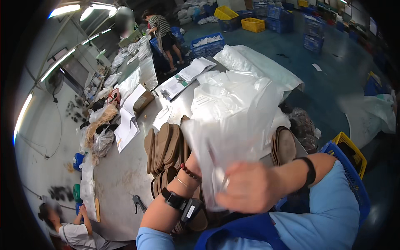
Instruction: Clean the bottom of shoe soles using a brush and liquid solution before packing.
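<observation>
My right hand (250, 187) is closed on the lower edge of a clear plastic bag (233, 125) held up in front of me. My left hand (193, 160) reaches up behind the same bag; its fingers are hidden by the plastic, and its wrist carries a beaded bracelet and a black watch. Just beyond it, rows of brown insoles (164, 146) lie on the grey metal table (121, 179). Another stack of brown insoles (285, 146) sits to the right of the bag.
A pile of clear bags (254, 66), open booklets (183, 77) and white papers (129, 121) lie farther up the table. A black tool (139, 204) lies near the front edge. Blue and yellow crates (350, 154) stand right. One person sits lower left, another stands far back.
</observation>
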`<action>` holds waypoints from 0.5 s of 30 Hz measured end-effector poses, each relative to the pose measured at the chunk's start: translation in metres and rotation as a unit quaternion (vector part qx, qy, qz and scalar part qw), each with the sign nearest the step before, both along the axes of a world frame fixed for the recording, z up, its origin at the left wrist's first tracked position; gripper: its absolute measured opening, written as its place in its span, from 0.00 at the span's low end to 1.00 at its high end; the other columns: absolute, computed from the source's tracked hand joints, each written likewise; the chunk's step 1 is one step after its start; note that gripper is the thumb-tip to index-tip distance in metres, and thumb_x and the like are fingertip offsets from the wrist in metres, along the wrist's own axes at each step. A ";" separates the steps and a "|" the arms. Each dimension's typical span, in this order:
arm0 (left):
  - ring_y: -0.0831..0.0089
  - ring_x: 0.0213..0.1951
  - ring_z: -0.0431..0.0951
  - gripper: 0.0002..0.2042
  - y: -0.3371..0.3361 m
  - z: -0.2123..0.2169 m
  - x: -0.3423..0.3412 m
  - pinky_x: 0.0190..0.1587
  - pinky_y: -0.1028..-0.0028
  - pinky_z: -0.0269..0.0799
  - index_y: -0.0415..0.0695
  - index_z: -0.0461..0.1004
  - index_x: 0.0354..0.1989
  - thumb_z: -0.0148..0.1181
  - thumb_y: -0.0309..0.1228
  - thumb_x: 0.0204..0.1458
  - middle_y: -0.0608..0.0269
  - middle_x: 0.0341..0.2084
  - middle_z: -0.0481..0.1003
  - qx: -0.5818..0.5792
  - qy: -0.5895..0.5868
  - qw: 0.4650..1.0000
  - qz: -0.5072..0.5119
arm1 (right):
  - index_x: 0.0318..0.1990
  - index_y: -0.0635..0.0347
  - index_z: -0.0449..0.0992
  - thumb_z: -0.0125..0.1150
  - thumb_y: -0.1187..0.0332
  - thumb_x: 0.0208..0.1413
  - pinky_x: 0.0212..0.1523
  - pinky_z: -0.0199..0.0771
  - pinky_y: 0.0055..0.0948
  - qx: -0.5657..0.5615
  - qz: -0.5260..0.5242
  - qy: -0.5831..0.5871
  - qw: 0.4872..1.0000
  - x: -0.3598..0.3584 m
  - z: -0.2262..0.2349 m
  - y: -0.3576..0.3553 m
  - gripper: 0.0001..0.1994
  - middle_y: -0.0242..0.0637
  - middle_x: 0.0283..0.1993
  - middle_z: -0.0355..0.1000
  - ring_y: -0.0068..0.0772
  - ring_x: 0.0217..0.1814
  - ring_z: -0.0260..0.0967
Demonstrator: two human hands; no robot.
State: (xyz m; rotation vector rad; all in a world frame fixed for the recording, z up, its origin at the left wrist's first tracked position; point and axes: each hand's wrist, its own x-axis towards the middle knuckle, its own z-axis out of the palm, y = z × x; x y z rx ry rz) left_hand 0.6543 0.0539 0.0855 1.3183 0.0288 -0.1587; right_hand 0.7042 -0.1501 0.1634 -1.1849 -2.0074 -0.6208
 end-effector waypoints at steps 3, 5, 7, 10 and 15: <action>0.65 0.49 0.74 0.35 -0.028 0.047 0.015 0.47 0.69 0.74 0.51 0.39 0.70 0.50 0.34 0.57 0.44 0.56 0.67 -0.204 -0.031 0.975 0.079 | 0.37 0.68 0.72 0.53 0.64 0.46 0.49 0.67 0.35 -0.168 0.061 0.014 0.984 -0.017 -0.090 0.010 0.15 0.41 0.29 0.69 0.39 0.36 0.69; 0.73 0.36 0.76 0.43 -0.027 0.066 0.012 0.37 0.78 0.73 0.49 0.40 0.70 0.53 0.17 0.45 0.47 0.49 0.72 -0.092 -0.108 0.986 0.089 | 0.43 0.69 0.71 0.52 0.59 0.52 0.53 0.65 0.38 -0.277 0.054 0.116 0.952 0.005 -0.154 -0.004 0.20 0.46 0.36 0.71 0.43 0.42 0.69; 0.73 0.34 0.76 0.44 -0.008 0.080 -0.022 0.40 0.76 0.70 0.40 0.44 0.69 0.58 0.18 0.40 0.50 0.42 0.76 -0.058 -0.134 0.987 0.068 | 0.49 0.71 0.70 0.50 0.55 0.58 0.56 0.64 0.42 -0.375 0.074 0.212 0.899 0.014 -0.171 -0.009 0.24 0.51 0.43 0.72 0.46 0.48 0.70; 0.72 0.36 0.76 0.44 0.002 0.108 -0.077 0.44 0.73 0.69 0.35 0.48 0.67 0.60 0.17 0.35 0.54 0.38 0.76 0.009 -0.136 0.989 0.062 | 0.52 0.70 0.69 0.50 0.54 0.59 0.57 0.62 0.44 -0.298 0.227 0.446 0.813 0.031 -0.156 -0.017 0.25 0.53 0.47 0.71 0.47 0.51 0.69; 0.69 0.39 0.77 0.42 0.038 0.128 -0.156 0.46 0.72 0.69 0.31 0.51 0.65 0.59 0.14 0.35 0.56 0.38 0.76 0.162 -0.093 0.980 0.073 | 0.57 0.69 0.66 0.50 0.52 0.61 0.59 0.60 0.46 -0.122 0.462 0.722 0.500 0.051 -0.112 -0.025 0.27 0.55 0.52 0.69 0.48 0.55 0.67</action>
